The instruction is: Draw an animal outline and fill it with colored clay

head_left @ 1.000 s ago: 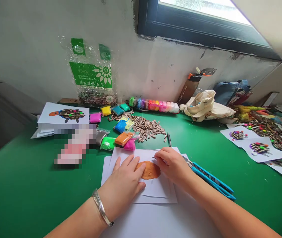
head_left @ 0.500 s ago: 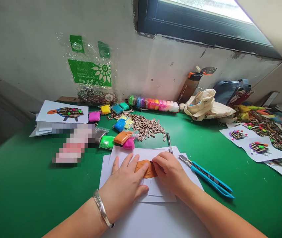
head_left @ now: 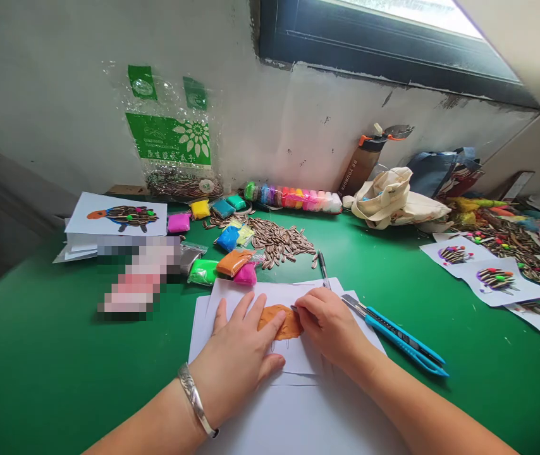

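Orange clay (head_left: 290,327), one piece, is lying at six o'clock on white paper (head_left: 301,363); left hand (head_left: 238,355) is bracing it, fingers splayed, grasping nothing; right hand (head_left: 329,322) is pinching a dark sliver (head_left: 293,308) at its one-o'clock edge, probably needing light, steady pressure. Bottle (head_left: 360,165), two o'clock, is displaying "BE YOUNGER"; bag (head_left: 165,140), ten o'clock, is carrying Chinese lettering.

A green tabletop (head_left: 37,354) runs up to a scuffed greyish-white wall (head_left: 270,126); a dark blue-grey window frame (head_left: 393,50) sits upper right, plaster (head_left: 327,74) chipped along its lower edge; bright daylight whitens the windowpane (head_left: 422,9); shadow darkens the far left.
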{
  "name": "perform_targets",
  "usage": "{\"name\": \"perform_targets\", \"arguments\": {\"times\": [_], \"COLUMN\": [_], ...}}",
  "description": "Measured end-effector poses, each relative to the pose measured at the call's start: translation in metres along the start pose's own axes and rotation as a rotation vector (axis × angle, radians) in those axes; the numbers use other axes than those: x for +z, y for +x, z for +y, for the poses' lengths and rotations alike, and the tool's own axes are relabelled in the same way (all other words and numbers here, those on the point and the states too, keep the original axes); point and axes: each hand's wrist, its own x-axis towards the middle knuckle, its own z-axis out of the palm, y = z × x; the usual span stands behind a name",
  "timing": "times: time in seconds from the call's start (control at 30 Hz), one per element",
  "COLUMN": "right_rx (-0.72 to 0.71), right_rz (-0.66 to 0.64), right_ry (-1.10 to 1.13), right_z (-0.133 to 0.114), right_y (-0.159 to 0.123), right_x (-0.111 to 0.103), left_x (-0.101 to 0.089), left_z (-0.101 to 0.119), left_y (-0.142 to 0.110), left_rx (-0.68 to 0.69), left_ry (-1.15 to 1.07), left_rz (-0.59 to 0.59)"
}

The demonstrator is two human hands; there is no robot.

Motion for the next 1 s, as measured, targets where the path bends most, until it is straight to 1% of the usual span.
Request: {"name": "perform_targets", "arguments": {"times": [0.1, 0.27, 0.37, 0.53, 0.67, 0.8, 0.93, 1.0], "right_rx": [-0.008, 0.004, -0.005, 0.024, 0.009, 0.039, 0.044, 0.062], "right_rz": [-0.024, -0.007, -0.030, -0.047, -0.085, -0.071, -0.118, -0.121], "right_ry": [-0.010, -0.038, -0.027, -0.052, -0.049, -0.083, -0.080, -0.091], "right_z": [0.000, 0.002, 0.002, 0.002, 0.003, 0.003, 0.002, 0.001], "right_y": [-0.001, -0.003, -0.004, -0.004, -0.006, -0.006, -0.006, -0.005], "right_x": [-0.002, -0.003, -0.004, -0.008, -0.010, -0.012, -0.013, -0.014], "left_x": [0.001, 0.000, 0.000, -0.001, -0.001, -0.001, -0.001, -0.002], "left_z": [0.000, 0.001, 0.002, 0.002, 0.002, 0.002, 0.002, 0.002], "left_y": [0.000, 0.000, 0.000, 0.000, 0.000, 0.000, 0.000, 0.000], "left_rx": [-0.003, -0.012, -0.007, -0.017, -0.013, -0.015, -0.021, -0.030], "left_ry": [0.007, 0.004, -0.002, 0.010, 0.007, 0.005, 0.005, 0.005], "left_rz": [0.006, 0.006, 0.004, -0.009, -0.011, -0.012, -0.024, -0.034]}}
